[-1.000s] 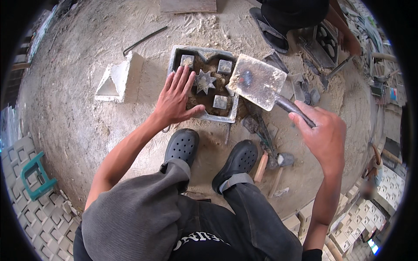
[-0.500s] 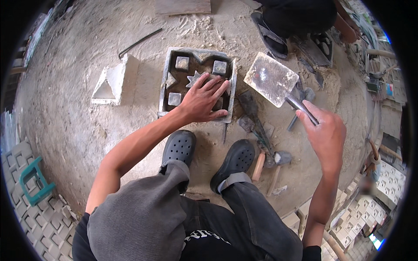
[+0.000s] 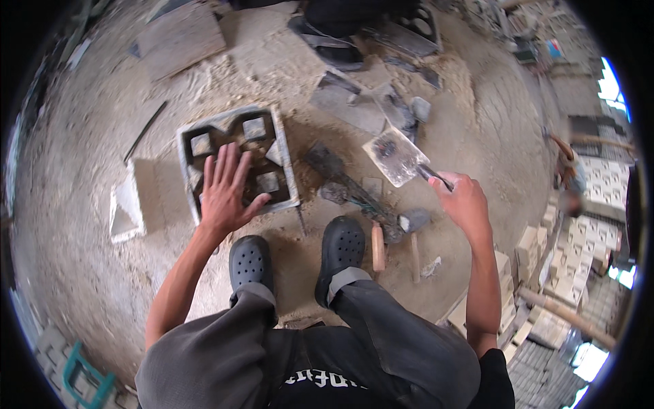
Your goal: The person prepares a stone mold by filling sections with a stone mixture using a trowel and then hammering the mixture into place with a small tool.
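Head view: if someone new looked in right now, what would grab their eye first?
Probably the left hand, spread wide over a square mold with raised blocks inside, left of center. Next, the right hand gripping a flat, square-bladed trowel right of center, its blade apart from the mold. Then the teal stool, a splash of color at the lower left.

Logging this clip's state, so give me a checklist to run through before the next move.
1. Right hand gripping the square-bladed tool by its handle: ok.
2. Blade clear of the mould: ok, off to its right.
3. Left hand out of the mould's way: not ok, spread over it.
4. Left hand touching the square blocks: cannot tell.
5. Dark clogs clear: ok.
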Tool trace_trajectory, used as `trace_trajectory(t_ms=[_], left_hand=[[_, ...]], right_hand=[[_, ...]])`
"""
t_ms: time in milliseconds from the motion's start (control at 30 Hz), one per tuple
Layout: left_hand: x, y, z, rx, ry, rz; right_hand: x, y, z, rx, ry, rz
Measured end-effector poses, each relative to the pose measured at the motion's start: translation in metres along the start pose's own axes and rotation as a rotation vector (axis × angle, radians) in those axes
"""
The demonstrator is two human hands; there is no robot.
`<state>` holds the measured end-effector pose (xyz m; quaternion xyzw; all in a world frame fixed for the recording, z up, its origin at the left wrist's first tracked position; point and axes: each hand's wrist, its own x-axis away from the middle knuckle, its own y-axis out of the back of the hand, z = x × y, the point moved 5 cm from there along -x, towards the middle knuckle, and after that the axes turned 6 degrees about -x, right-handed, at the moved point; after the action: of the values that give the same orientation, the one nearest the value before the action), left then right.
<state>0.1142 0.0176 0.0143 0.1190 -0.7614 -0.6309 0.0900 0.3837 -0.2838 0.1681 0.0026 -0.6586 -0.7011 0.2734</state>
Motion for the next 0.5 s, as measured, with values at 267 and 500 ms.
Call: trace_trajectory(t_ms=[267,500], left_hand=[[-0.011,-0.003,0.01,-0.061,0.01,0.085],[-0.004,0.004,0.049,-0.175,0.024,0.05]], right_hand=[[-0.034,-0.091,-0.253,-0.211,-0.382,-0.275],[-0.096,-0.144,-0.28,-0.554,-0.578,-0.277]])
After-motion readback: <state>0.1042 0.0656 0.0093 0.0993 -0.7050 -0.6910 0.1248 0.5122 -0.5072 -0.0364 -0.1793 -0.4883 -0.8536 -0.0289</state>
